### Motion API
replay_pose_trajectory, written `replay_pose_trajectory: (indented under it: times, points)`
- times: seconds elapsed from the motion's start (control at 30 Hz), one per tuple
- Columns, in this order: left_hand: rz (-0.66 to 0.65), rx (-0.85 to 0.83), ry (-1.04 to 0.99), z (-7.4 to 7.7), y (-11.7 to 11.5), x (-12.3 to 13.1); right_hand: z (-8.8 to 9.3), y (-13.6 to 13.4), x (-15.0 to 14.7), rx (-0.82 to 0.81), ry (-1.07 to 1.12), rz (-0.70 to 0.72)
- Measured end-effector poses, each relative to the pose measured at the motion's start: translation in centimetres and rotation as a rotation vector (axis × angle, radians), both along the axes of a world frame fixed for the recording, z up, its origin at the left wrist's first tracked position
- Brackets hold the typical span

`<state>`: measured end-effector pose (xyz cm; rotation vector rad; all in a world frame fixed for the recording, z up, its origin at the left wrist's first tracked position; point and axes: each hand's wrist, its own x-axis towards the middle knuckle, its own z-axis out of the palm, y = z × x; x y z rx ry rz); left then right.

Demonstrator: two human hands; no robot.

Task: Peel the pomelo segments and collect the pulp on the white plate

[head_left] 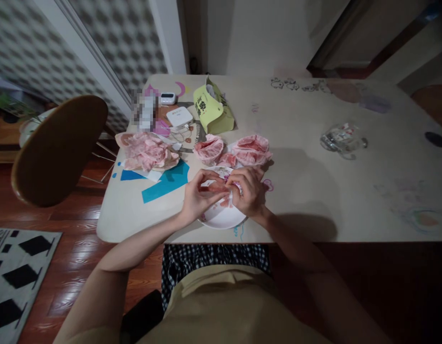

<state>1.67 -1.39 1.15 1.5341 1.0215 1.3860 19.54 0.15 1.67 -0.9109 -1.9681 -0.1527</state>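
Over a white plate (pixel 222 220), my left hand (pixel 199 193) is closed around a pink pomelo segment (pixel 216 187). My right hand (pixel 247 190) pinches at the right end of the same segment, its fingers curled and partly hiding it. Small bits of pink pulp (pixel 225 202) lie on the plate below. Just behind the plate rest two larger pieces of pomelo, one on the left (pixel 209 149) and one on the right (pixel 252 150), with a smaller piece (pixel 227 159) between them. To the left is a heap of pale pink peel and membrane (pixel 149 151).
A blue paper strip (pixel 167 181) lies left of the plate. Farther back are a yellow-green cap (pixel 214 107), a white box-shaped device (pixel 179 116) and a small white gadget (pixel 167 98). A glass mug (pixel 344 138) stands at right. A brown chair (pixel 59 150) is beside the table (pixel 299 191).
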Motion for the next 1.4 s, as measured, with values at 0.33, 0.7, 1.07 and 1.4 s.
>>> replay_pose_trajectory:
  times: [0.33, 0.7, 1.07, 1.4]
  points:
    - [0.029, 0.267, 0.201, 0.0, -1.1, -0.7, -0.1, 0.1, 0.5, 0.118, 0.008, 0.037]
    - [0.044, 0.500, 0.273, 0.2, -1.0, -0.7, -0.2, 0.2, 0.3, 0.176, 0.043, -0.084]
    - [0.000, 0.355, 0.479, 0.5, 0.8, -2.0, -1.1, 4.1, 2.0, -0.112, 0.009, -0.289]
    - [-0.253, 0.303, 0.746, 1.4, 2.7, -3.9, -2.3, 6.0, 2.7, -0.223, -0.164, -0.223]
